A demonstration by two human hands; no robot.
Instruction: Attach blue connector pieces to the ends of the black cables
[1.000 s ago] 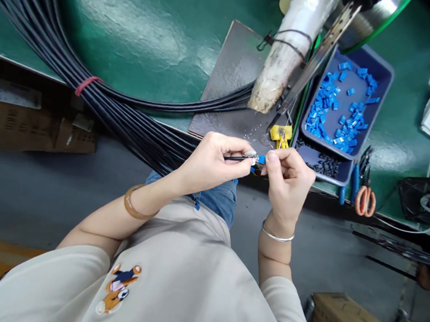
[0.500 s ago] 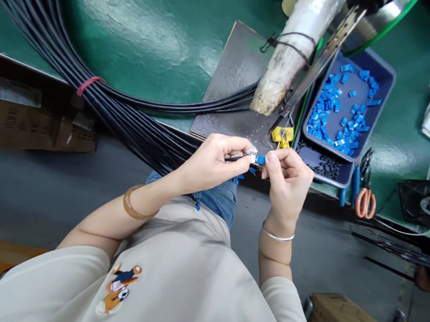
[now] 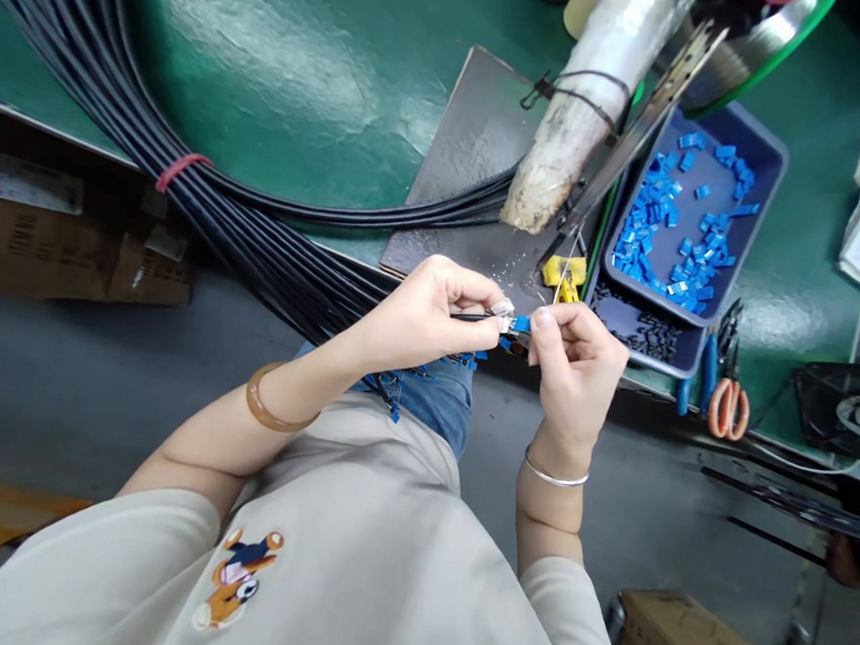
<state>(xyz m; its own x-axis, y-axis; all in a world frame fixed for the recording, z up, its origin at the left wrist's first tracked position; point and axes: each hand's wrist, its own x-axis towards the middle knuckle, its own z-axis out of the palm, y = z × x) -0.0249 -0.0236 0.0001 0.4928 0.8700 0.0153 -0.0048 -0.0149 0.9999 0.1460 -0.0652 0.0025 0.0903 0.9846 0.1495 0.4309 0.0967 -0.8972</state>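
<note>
My left hand pinches the end of a black cable, whose stripped wires meet a small blue connector. The connector's other side sits between the thumb and fingers of my right hand. Just beyond the fingertips stands a yellow tool part below a fume pipe, and a thin wire hangs down to it. Below my left hand, other cable ends with blue connectors hang over my lap. Whether the wires are seated inside the connector is too small to tell.
A thick bundle of black cables, tied with a red band, crosses the green bench. At right are a tray of blue connectors, a lower tray of black pieces and orange-handled scissors. A metal plate lies behind my hands.
My left hand's fingers have shifted slightly, baring more of the black cable. Both hands stay at the blue connector, and more hanging cable ends show below.
</note>
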